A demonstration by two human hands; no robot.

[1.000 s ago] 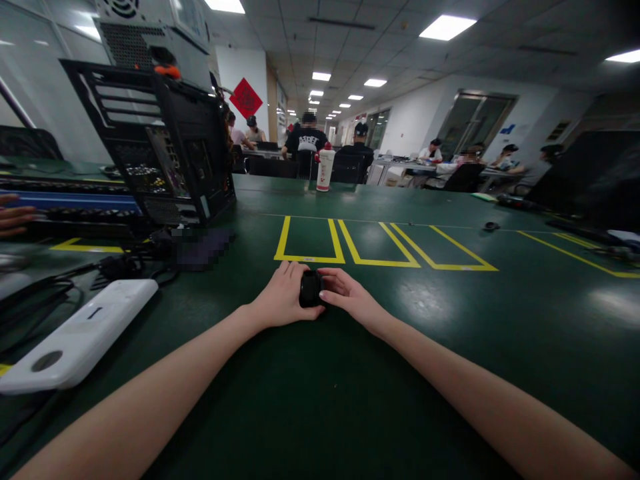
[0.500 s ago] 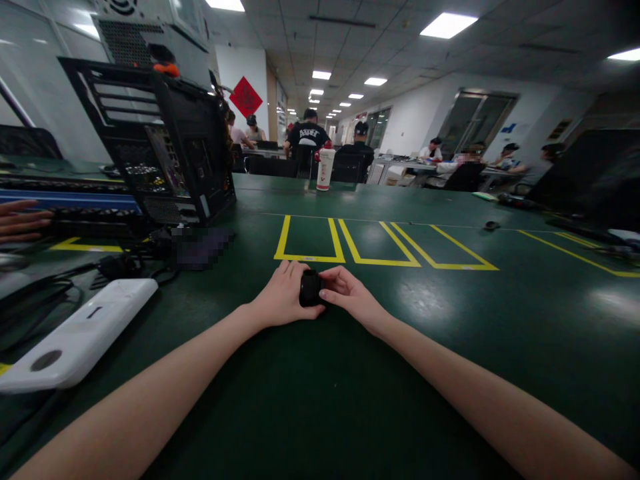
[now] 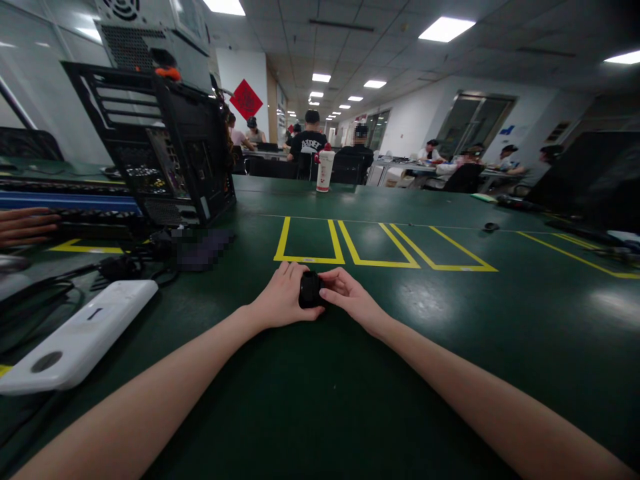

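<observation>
A small black rounded object (image 3: 311, 291) is between my two hands, low over or on the dark green table (image 3: 340, 393); its exact kind is too dark to make out. My left hand (image 3: 286, 295) curls around its left side, thumb below and fingers above. On its right side, the thumb and fingertips of my right hand (image 3: 349, 295) pinch against the edge. Just beyond my hands, yellow tape outlines (image 3: 310, 260) mark the tabletop.
An open black computer case (image 3: 175, 147) stands at the left, near tangled cables and a white power strip-like device (image 3: 95, 327). Another person's hand (image 3: 27, 225) shows at the left edge. A white cup (image 3: 325, 171) stands at the far edge; a small black ring-like item (image 3: 491, 227) lies right.
My hands and the black object have hardly moved. The view has shifted very slightly, and the other person's hand at the left edge has come a little further right.
</observation>
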